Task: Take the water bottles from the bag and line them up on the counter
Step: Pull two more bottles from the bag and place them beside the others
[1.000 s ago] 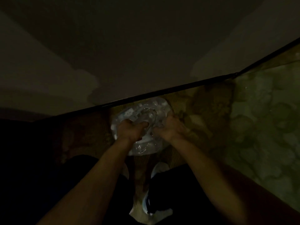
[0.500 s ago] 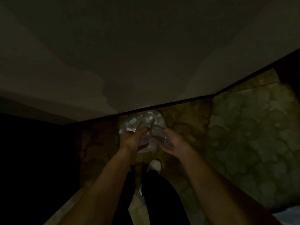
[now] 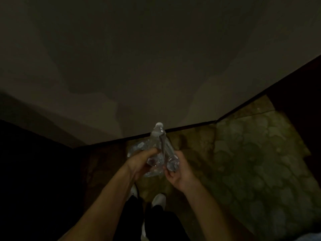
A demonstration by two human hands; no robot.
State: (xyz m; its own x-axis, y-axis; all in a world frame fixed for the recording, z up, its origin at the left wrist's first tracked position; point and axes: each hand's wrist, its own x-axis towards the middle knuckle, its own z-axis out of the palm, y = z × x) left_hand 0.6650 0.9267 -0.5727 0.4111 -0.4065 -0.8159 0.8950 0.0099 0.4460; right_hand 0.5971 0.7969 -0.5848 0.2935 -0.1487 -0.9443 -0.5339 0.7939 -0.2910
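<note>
Dim head view, looking down.
Clear plastic bag [image 3: 152,164]: held up between both hands above the patterned floor [image 3: 243,153], bottles inside.
Water bottle [image 3: 160,141]: upright, white cap topmost, rising out of the bag in front of the pale wall [image 3: 156,58].
Left hand [image 3: 140,161]: grip curled, pinching bag plastic.
Right hand [image 3: 178,168]: grip wrapped round the bottle's lower end.
White shoes [image 3: 159,200]: on the floor below the hands.
</note>
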